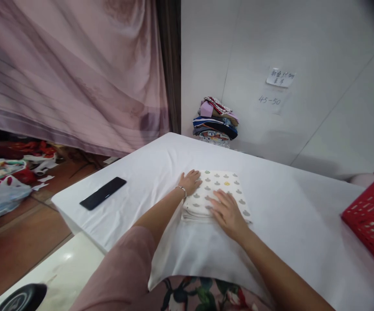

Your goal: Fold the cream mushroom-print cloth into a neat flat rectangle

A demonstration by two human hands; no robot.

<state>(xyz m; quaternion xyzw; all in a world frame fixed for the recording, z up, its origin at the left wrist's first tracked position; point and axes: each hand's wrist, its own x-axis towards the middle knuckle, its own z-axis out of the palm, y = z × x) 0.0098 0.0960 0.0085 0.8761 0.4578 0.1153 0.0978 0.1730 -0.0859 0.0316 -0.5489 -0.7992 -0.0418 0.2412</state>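
Observation:
A white cloth (221, 190) printed with small grey shapes and a yellow one lies folded into a rough square on the white-covered table (290, 203). Several layers show along its near edge. My left hand (190, 182), with a bracelet at the wrist, rests on the cloth's left edge with its fingers stretched out. On the front middle of the cloth lies my right hand (228, 211), its fingers spread and pressing on the top layer. Neither hand grips anything. The cloth's underside is hidden.
A black phone-like slab (103, 193) lies at the table's left. Folded fabrics (215, 121) are stacked by the wall behind. A red plastic basket (372, 216) stands at the right edge. A pink curtain (109, 77) hangs at the back left, near plastic bags (4, 196).

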